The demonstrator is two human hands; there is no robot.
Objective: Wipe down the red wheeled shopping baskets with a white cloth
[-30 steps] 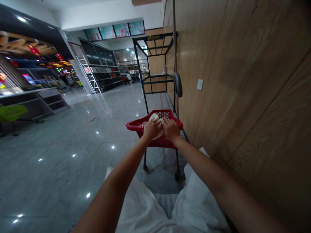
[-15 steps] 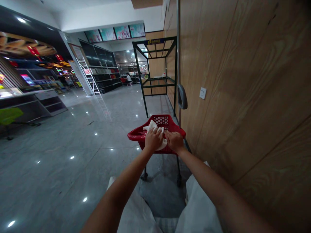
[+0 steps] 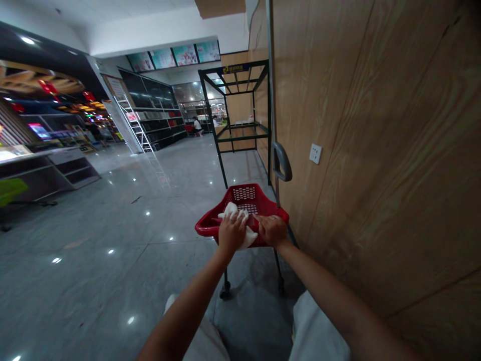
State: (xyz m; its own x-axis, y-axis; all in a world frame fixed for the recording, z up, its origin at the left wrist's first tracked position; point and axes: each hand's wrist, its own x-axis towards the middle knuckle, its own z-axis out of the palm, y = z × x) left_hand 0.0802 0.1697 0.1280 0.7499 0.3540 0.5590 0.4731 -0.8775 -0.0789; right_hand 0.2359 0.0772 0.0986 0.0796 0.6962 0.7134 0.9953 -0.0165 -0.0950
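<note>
A red plastic shopping cart (image 3: 206,228) with a perforated basket stands on wheeled legs in front of my knees. My left hand (image 3: 232,233) is closed over a white cloth (image 3: 250,238), pressing it against the near rim of the cart. Part of the cloth sticks up past my fingers and part hangs below them. To the right, my right hand (image 3: 272,229) is wrapped around the same rim, its thumb side toward the cloth. The undersides of both hands are hidden.
A dark metal rack (image 3: 221,160) stands ahead against the wooden wall (image 3: 356,175). A grey handle (image 3: 282,161) juts out beside the cart. On the left are a counter (image 3: 71,168), a green chair (image 3: 13,190) and a ladder (image 3: 137,125). A person (image 3: 197,126) crouches far off.
The cart and both hands appear slightly lower in view as the camera tilts. My left hand and the cloth have shifted slightly left, away from my right hand, which keeps its grip.
</note>
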